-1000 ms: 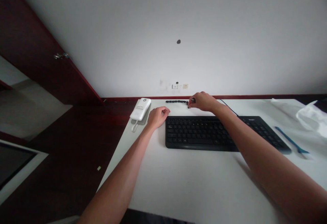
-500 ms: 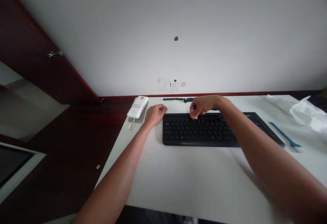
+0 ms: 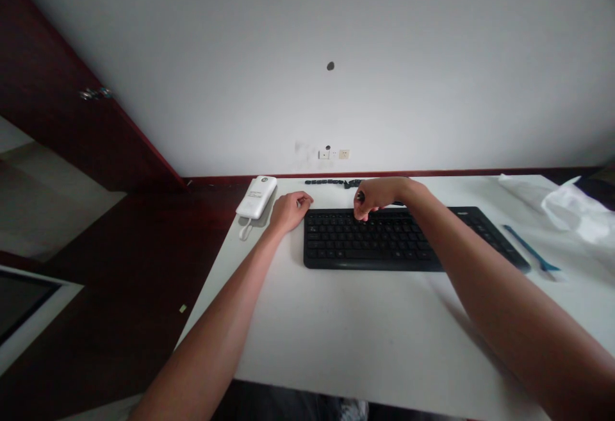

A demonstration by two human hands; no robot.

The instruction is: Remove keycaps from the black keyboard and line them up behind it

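A black keyboard (image 3: 375,248) lies on the white table, its right part partly covered by my right forearm. My right hand (image 3: 377,195) is closed over the keyboard's top rows, its fingertips down at the keys. Between its fingers shows a bit of a black tool (image 3: 360,197); most of it is hidden, so its kind is unclear. Resting beside the keyboard's upper left corner, my left hand (image 3: 289,211) has loosely bent fingers and holds nothing. Behind the keyboard runs a row of loose black keycaps (image 3: 327,182), partly hidden at its right end by my right hand.
To the left lies a white power bank (image 3: 258,197) with a short cable loop. A blue brush (image 3: 528,246) is right of the keyboard, and a crumpled white bag (image 3: 571,209) beyond it. The table (image 3: 307,331) stands near a wall with sockets (image 3: 334,154).
The whole view has shifted slightly, so things sit a little higher and further left. Both hands keep nearly the same places relative to the keyboard.
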